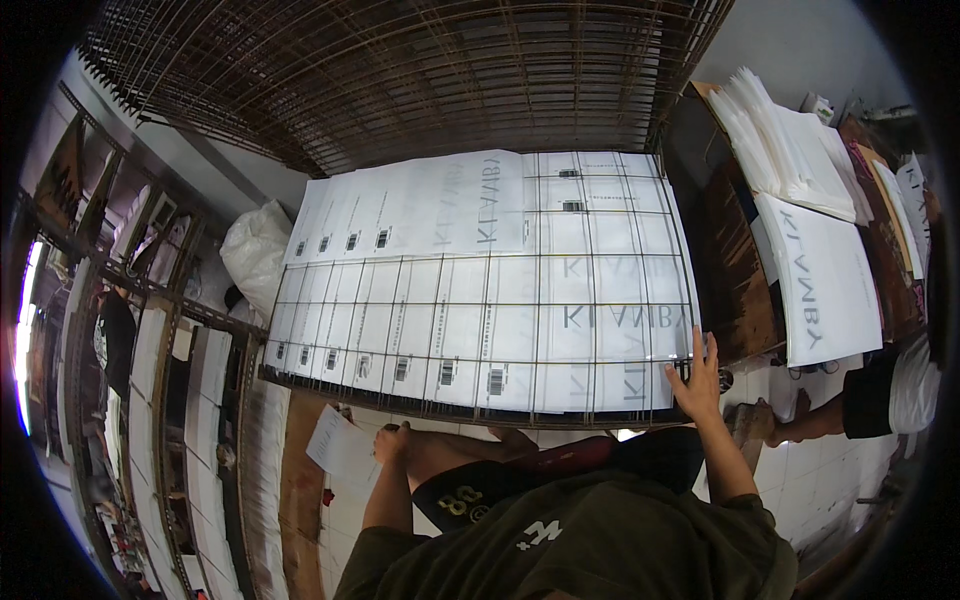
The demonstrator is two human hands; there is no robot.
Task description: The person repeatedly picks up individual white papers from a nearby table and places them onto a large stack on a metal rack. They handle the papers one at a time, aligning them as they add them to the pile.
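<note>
A wire drying rack stretches in front of me, its thin bars crossing over rows of white printed sheets. Overlapping sheets with barcodes and grey lettering also lie across its upper left part. My right hand is at the rack's right front corner, fingers spread and touching the edge of the sheets or frame. Down at the left, below the front edge, my left hand is closed at the edge of a single white printed sheet; its fingertips are partly hidden.
Raised wire racks hang over the far side. At right, a wooden table carries stacked white sheets. Shelving with pale stacks lines the left, beside a white plastic bag. Another person's leg shows at right.
</note>
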